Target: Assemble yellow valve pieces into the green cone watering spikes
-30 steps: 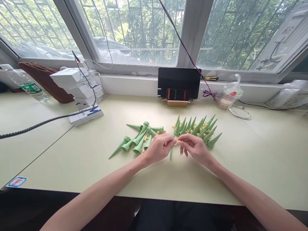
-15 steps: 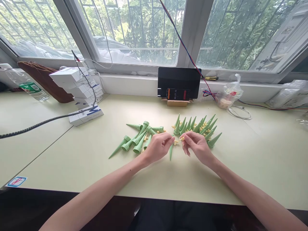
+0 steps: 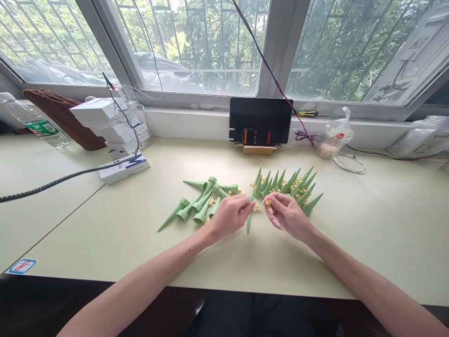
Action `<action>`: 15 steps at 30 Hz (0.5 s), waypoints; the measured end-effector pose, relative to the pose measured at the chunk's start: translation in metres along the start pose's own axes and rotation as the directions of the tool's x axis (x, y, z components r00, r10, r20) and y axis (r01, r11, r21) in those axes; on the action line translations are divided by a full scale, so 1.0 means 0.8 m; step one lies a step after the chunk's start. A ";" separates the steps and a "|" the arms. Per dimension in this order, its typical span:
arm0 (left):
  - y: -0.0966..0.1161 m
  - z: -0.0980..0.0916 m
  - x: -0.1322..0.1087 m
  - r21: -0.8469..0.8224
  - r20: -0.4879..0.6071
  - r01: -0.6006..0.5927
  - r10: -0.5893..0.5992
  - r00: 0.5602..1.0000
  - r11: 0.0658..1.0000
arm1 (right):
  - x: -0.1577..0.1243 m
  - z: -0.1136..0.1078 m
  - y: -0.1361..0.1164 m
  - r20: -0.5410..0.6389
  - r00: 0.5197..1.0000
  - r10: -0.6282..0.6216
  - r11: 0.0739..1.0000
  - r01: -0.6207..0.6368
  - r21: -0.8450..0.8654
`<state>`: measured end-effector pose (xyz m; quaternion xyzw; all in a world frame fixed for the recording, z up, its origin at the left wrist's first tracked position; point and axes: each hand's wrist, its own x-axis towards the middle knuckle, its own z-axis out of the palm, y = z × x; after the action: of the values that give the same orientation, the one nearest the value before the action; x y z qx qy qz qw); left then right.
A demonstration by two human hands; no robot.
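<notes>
My left hand [image 3: 229,216] is closed round the top of a green plastic spike [image 3: 249,222], whose tip points down at the pale table [image 3: 105,234]. A small yellow ring-shaped part [image 3: 268,202] is pinched in the fingertips of my right hand [image 3: 287,214], a short gap to the right of the spike. A loose heap of green spikes [image 3: 201,201] lies just left of my left hand. Behind my right hand, a cluster of green spikes with yellow bits [image 3: 287,187] points away.
A phone [image 3: 257,137] on a small stand leans against a dark tablet [image 3: 259,119] at the back by the window. White boxes [image 3: 112,128] are stacked back left, with a braided cable [image 3: 63,178] and a water bottle [image 3: 38,125]. A plastic bag [image 3: 333,138] and wires lie back right.
My hands were together at the spike's top; my right hand has drawn a little to the right with the yellow part, now turned so its ring shows. The left hand barely moved.
</notes>
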<state>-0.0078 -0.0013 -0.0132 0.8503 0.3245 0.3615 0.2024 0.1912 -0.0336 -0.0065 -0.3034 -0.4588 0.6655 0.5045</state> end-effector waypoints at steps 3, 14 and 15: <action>0.000 0.000 0.000 0.035 -0.001 0.013 -0.013 1.000 0.999 | 0.000 -0.001 0.001 0.003 1.000 -0.002 1.000 0.002 0.008; 0.006 -0.002 -0.003 0.162 0.046 0.117 -0.126 0.991 0.980 | -0.001 -0.002 0.004 0.000 0.999 -0.044 0.989 0.044 -0.138; 0.007 -0.002 -0.003 0.173 0.057 0.118 -0.129 0.990 0.978 | -0.001 -0.002 0.004 -0.005 0.998 -0.058 0.979 0.056 -0.196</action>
<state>-0.0083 -0.0071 -0.0101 0.8544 0.3991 0.2901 0.1627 0.1914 -0.0344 -0.0100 -0.3419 -0.5276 0.6009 0.4936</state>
